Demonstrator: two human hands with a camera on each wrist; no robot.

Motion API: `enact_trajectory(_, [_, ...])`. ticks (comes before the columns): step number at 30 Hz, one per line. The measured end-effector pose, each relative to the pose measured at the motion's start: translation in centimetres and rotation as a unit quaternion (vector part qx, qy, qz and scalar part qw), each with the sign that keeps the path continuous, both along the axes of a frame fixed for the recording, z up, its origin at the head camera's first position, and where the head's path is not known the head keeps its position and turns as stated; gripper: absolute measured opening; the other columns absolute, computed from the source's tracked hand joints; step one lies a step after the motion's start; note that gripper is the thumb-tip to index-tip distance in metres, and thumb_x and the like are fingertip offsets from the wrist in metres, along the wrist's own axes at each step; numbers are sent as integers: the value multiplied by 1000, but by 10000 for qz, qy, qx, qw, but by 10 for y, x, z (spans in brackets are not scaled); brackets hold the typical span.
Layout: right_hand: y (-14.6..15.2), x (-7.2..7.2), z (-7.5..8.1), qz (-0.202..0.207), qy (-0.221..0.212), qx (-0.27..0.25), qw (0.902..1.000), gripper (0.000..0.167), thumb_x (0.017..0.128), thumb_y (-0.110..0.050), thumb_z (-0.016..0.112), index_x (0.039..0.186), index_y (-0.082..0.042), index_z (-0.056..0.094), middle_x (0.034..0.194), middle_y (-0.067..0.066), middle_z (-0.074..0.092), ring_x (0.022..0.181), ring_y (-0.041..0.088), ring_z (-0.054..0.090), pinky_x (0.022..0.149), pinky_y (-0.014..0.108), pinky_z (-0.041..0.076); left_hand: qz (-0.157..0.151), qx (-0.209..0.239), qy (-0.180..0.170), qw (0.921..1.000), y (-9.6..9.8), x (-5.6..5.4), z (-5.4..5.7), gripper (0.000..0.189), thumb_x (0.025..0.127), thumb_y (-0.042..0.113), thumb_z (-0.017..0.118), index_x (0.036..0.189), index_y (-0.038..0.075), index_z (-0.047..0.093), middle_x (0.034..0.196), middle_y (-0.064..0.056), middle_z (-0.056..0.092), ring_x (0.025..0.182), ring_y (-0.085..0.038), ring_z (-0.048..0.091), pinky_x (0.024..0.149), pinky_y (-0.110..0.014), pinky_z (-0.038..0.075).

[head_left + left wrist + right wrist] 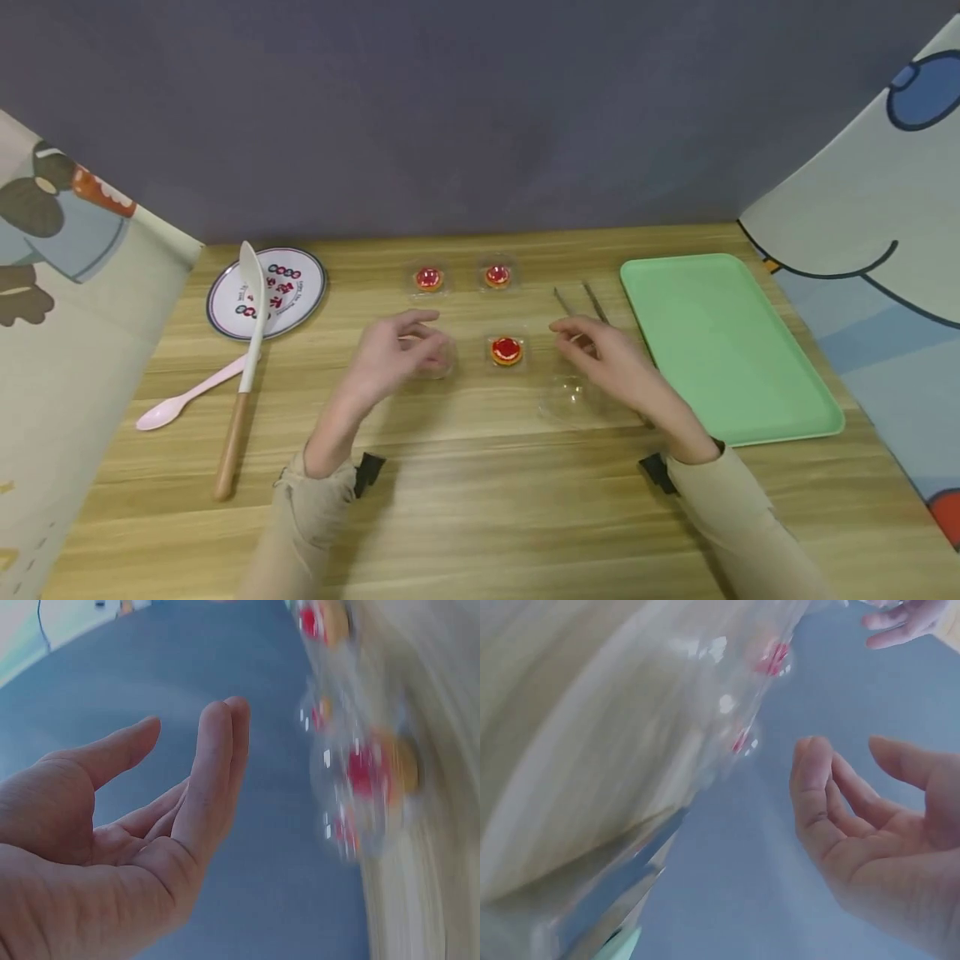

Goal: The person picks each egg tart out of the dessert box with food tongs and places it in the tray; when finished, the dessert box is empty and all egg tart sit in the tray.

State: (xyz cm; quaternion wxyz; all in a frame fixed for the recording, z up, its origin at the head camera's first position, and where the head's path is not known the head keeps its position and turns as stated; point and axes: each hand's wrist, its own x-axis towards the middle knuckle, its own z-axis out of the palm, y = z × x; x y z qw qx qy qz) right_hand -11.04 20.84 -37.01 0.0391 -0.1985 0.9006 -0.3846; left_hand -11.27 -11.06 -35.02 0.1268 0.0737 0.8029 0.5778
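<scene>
Tart (506, 351): light, crumbly, in a thin slippery clear cup; hold by the rim.
Left grip (390, 354): fingers loose, empty, at tart's 9 o'clock.
Right grip (607, 358): fingers loose, empty, at 3 o'clock.

Tarts (375, 772) blurred in wrist views

The near tart (506, 351) is small and round, with a red top and an orange crust. It sits upright in a clear open cup on the worktop, between the two hands. At 4 o'clock from it lies a clear lid (567, 395), just under the right hand (611, 364). The left hand (393, 357) is at 9 o'clock.
</scene>
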Motion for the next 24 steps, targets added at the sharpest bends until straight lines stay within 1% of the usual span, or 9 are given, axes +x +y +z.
enact_trajectory(4, [-20, -5, 6, 145, -59, -119, 9998, 33, 111, -12, 60, 138, 7, 65, 126, 22, 72, 110, 36, 71, 90, 52, 64, 410, -13, 32, 9992, -24, -1, 2, 48, 106, 5, 66, 149, -12, 52, 128, -32, 67, 99, -43, 76, 87, -42, 67])
enact_trajectory(8, [-36, -11, 10, 317, -103, -229, 9992, 33, 110, -10, 60, 139, 7, 64, 127, 22, 72, 110, 36, 71, 91, 52, 64, 497, -319, 81, 9982, -42, -1, 1, 50, 107, 10, 66, 150, -11, 51, 134, -29, 65, 104, -44, 75, 93, -42, 65])
enact_trajectory(11, [-49, -15, 13, 398, -82, -206, 9990, 32, 109, -8, 61, 137, 6, 66, 119, 18, 75, 103, 32, 72, 87, 48, 64, 466, -561, 43, 9973, -51, -1, -6, 52, 107, 13, 66, 151, -12, 50, 135, -26, 64, 105, -42, 75, 94, -40, 65])
enact_trajectory(14, [-65, -18, 17, 409, -128, -44, 9991, 32, 109, -8, 61, 137, 6, 66, 107, 14, 76, 86, 25, 70, 74, 39, 62, 412, -728, -22, 9965, -56, -1, -16, 53, 107, 12, 66, 150, -13, 49, 133, -27, 65, 102, -39, 76, 88, -36, 65])
enact_trajectory(17, [-81, -22, 17, 470, -424, 152, 9979, 36, 110, -9, 59, 142, 8, 62, 102, 14, 76, 76, 23, 68, 65, 33, 56, 293, -818, -149, 9961, -59, -2, -27, 54, 106, 8, 66, 151, -15, 47, 132, -29, 65, 96, -35, 76, 82, -35, 67])
enact_trajectory(18, [-87, -23, 17, 503, -517, 238, 9971, 38, 110, -9, 58, 144, 8, 60, 103, 15, 77, 74, 24, 68, 64, 32, 55, 246, -794, -216, 9963, -59, -3, -30, 56, 105, 6, 66, 151, -16, 45, 133, -30, 64, 95, -34, 76, 82, -34, 67])
enact_trajectory(21, [-104, -27, 13, 627, -605, 467, 9951, 38, 110, -7, 55, 145, 10, 57, 116, 21, 76, 80, 25, 72, 67, 32, 59, 48, -676, -467, 9966, -58, -4, -38, 61, 102, 1, 67, 153, -18, 39, 137, -34, 60, 93, -34, 75, 83, -35, 67])
enact_trajectory(22, [-110, -28, 11, 654, -522, 586, 9948, 37, 110, -5, 55, 144, 11, 57, 118, 22, 75, 85, 26, 73, 71, 33, 61, -17, -602, -541, 9967, -58, -5, -39, 62, 101, -1, 67, 154, -19, 38, 138, -35, 58, 94, -34, 75, 84, -35, 68])
enact_trajectory(24, [-120, -31, 7, 643, -378, 827, 9938, 36, 109, -3, 53, 142, 12, 58, 125, 25, 72, 85, 26, 70, 75, 36, 62, -116, -447, -655, 9968, -57, -6, -42, 64, 100, -5, 67, 154, -20, 35, 138, -37, 57, 95, -36, 74, 86, -36, 68])
